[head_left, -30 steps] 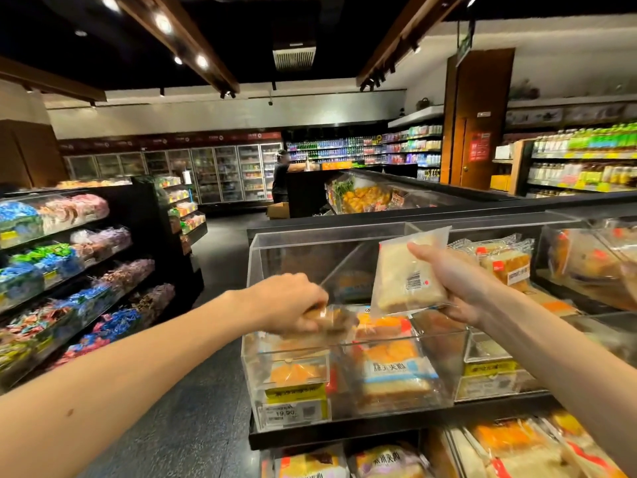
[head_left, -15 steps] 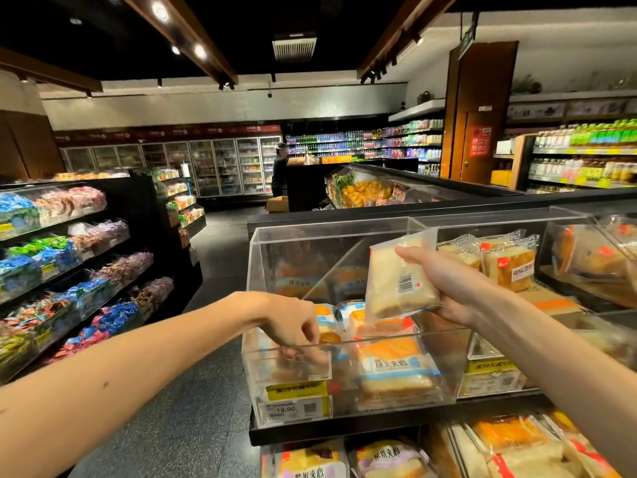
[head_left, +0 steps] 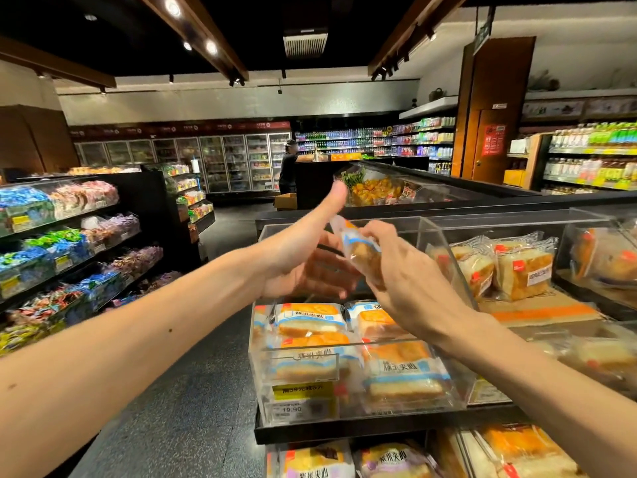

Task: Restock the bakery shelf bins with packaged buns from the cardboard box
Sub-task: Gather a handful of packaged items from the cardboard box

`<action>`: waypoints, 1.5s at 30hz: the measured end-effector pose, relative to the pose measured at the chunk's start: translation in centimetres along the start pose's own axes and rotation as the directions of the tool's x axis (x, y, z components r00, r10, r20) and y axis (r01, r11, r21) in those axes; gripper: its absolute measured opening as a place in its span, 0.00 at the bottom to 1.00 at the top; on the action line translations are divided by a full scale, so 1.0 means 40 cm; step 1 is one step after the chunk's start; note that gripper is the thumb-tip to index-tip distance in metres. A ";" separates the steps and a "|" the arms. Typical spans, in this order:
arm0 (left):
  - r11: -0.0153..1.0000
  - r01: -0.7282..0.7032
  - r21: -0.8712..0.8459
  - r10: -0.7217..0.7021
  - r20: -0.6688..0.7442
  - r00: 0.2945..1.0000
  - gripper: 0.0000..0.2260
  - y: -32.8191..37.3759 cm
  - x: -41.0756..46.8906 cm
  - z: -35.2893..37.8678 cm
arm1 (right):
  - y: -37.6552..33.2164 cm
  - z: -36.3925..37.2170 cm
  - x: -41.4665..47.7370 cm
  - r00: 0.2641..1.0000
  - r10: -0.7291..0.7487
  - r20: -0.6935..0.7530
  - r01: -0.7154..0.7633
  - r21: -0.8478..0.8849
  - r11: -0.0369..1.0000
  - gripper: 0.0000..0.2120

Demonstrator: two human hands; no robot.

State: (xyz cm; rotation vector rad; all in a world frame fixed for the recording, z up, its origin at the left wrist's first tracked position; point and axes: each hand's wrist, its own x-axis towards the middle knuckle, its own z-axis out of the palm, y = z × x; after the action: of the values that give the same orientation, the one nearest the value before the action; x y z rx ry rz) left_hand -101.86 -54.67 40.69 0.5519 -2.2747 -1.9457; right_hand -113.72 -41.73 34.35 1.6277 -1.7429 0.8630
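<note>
My right hand (head_left: 406, 281) grips a clear-wrapped packaged bun (head_left: 362, 250) above the left acrylic bin (head_left: 444, 270). My left hand (head_left: 303, 250) is raised just left of the bun, thumb up and fingers spread, holding nothing; its blurred fingers reach toward the packet, and I cannot tell if they touch it. Several orange-and-blue packaged buns (head_left: 310, 320) lie stacked inside that bin. The cardboard box is not in view.
The neighbouring bin to the right holds red-labelled bread packs (head_left: 517, 270). More buns (head_left: 389, 460) fill the shelf below. Candy shelves (head_left: 62, 257) line the aisle on the left. A person (head_left: 287, 167) stands at a far counter. Dark floor (head_left: 179, 426) lies lower left.
My left hand came up out of the bin, empty, toward the bun. My right hand turned the bun and shifted it left to above the bin's middle.
</note>
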 end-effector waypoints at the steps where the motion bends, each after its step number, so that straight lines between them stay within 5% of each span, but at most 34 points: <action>1: 0.999 -0.002 0.032 0.004 -0.060 0.998 0.35 -0.009 0.001 0.006 | -0.004 0.010 -0.004 0.999 -0.043 0.020 0.045 -0.071 0.997 0.37; 3: 1.000 -0.007 0.026 0.011 -0.161 0.987 0.22 -0.025 0.004 0.009 | 0.003 0.019 -0.011 0.996 -0.064 0.057 0.072 -0.140 0.988 0.46; 6: 0.999 -0.027 0.037 0.035 -0.218 0.975 0.12 -0.049 0.016 -0.022 | 0.027 0.014 -0.020 0.986 -0.034 0.160 0.031 0.020 0.999 0.51; 9: 0.998 -0.008 0.069 0.024 -0.242 0.970 0.09 -0.065 0.019 -0.055 | 0.046 -0.007 -0.020 0.940 0.224 0.259 -0.267 0.143 0.953 0.56; 11: 0.999 0.002 0.041 0.009 -0.267 0.964 0.08 -0.073 0.026 -0.066 | 0.056 -0.014 -0.011 0.836 0.421 0.352 -0.510 0.217 0.832 0.51; 14: 0.998 -0.016 -0.065 -0.002 -0.276 0.961 0.13 -0.084 0.060 -0.073 | 0.068 0.000 0.003 0.708 0.480 0.518 -0.687 0.346 0.639 0.37; 16: 0.998 -0.033 -0.051 0.012 -0.367 0.930 0.19 -0.096 0.089 -0.073 | 0.077 0.018 0.013 0.688 0.503 0.523 -0.713 0.357 0.603 0.33; 18: 0.987 -0.025 0.157 0.098 -0.476 0.874 0.20 -0.111 0.108 -0.064 | 0.081 0.038 0.024 0.685 0.520 0.510 -0.709 0.305 0.635 0.30; 21: 0.813 0.001 0.583 0.339 -0.475 0.812 0.21 -0.146 0.132 -0.050 | 0.098 0.085 0.035 0.657 0.537 0.529 -0.711 0.196 0.676 0.27; 24: 0.652 0.083 0.753 0.336 -0.385 0.860 0.18 -0.178 0.153 -0.046 | 0.119 0.146 0.041 0.625 0.553 0.551 -0.702 0.087 0.707 0.27; 27: 0.536 0.203 0.819 0.192 -0.353 0.916 0.19 -0.193 0.181 -0.058 | 0.127 0.196 0.059 0.601 0.559 0.572 -0.679 -0.003 0.734 0.24; 37: 0.086 0.245 0.966 0.132 -0.255 0.958 0.13 -0.230 0.243 -0.095 | 0.113 0.293 0.090 0.495 0.503 0.708 -0.597 -0.144 0.789 0.18; 42: 0.013 0.184 0.983 0.077 -0.184 0.980 0.17 -0.232 0.238 -0.096 | 0.111 0.275 0.078 0.458 0.478 0.749 -0.639 -0.096 0.763 0.24; 45: -0.001 0.132 0.991 0.028 -0.132 0.991 0.18 -0.225 0.225 -0.096 | 0.107 0.243 0.067 0.535 0.518 0.668 -0.652 -0.064 0.756 0.24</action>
State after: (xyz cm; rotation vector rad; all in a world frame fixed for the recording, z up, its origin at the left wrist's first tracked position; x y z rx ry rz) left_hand -107.20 -62.34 31.24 0.7451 -3.1930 0.2845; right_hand -118.10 -50.90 30.27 1.5662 -2.9244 0.8077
